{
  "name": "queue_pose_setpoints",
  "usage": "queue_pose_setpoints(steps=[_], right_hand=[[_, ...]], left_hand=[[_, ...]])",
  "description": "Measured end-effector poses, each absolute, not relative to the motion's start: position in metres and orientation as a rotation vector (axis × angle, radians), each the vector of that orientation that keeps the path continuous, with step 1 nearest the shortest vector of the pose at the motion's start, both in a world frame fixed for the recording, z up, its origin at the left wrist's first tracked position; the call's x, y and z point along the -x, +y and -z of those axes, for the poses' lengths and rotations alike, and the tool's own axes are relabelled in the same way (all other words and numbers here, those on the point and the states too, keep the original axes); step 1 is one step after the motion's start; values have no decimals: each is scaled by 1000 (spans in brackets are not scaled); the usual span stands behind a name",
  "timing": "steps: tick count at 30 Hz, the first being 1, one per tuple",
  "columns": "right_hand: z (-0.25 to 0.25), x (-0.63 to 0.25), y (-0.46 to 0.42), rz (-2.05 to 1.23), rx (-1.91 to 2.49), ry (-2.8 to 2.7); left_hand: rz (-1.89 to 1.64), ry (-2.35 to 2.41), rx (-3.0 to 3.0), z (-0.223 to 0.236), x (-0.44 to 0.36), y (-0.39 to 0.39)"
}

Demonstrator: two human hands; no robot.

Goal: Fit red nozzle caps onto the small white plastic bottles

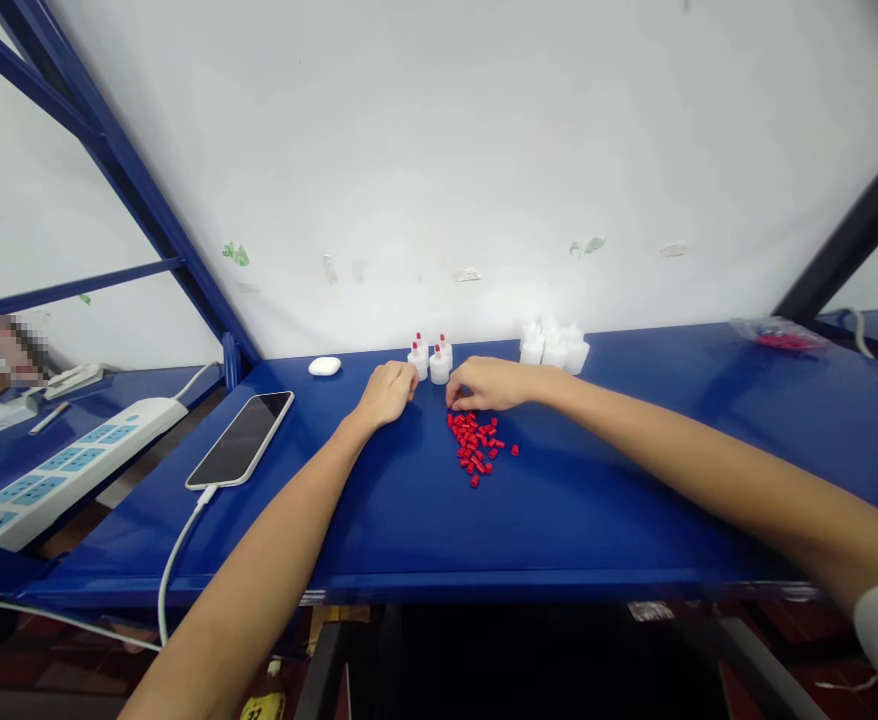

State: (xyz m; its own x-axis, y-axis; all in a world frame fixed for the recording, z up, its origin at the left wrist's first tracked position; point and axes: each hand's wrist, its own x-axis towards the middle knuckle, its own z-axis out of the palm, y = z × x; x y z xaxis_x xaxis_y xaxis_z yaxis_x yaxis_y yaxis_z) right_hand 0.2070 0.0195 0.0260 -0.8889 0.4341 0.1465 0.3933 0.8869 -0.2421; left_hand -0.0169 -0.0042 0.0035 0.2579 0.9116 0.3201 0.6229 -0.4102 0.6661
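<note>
A loose pile of small red caps [476, 440] lies on the blue table. My right hand [493, 383] is above the pile's far edge, fingers bent down and closed, the tips close against the caps. Whether a cap is between them I cannot make out. Several small white bottles with red tips [439, 368] stand upright between my hands, near the wall. My left hand [392, 392] rests just left of these bottles, its fingers curled in; anything inside them is hidden.
White bottles without visible red tips [554, 348] stand grouped behind my right forearm. A phone [241, 440] on a white cable and a white earbud case [325, 366] lie left. A power strip [83, 465] sits beyond the frame post. A plastic bag with red contents [780, 338] lies far right.
</note>
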Motion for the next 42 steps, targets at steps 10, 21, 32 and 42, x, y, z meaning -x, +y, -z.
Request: queue_pose_setpoints(steps=[10,21,32,42], right_hand=[[-29,-184,1,-781,663,-1972],[-22,-171,-11,-1031,583,-1937],[-17,-177,-14,-369,346,-2283],[-37,-211,11,-279,948,-2633]], left_hand=[[-1204,1079,-1846,-9,2,-11],[-1248,1019,-1747,-9,-8,-20],[-1481,1047,-1721,0,-7,-12],[-1240,1692,-2058,-7,9,-5]])
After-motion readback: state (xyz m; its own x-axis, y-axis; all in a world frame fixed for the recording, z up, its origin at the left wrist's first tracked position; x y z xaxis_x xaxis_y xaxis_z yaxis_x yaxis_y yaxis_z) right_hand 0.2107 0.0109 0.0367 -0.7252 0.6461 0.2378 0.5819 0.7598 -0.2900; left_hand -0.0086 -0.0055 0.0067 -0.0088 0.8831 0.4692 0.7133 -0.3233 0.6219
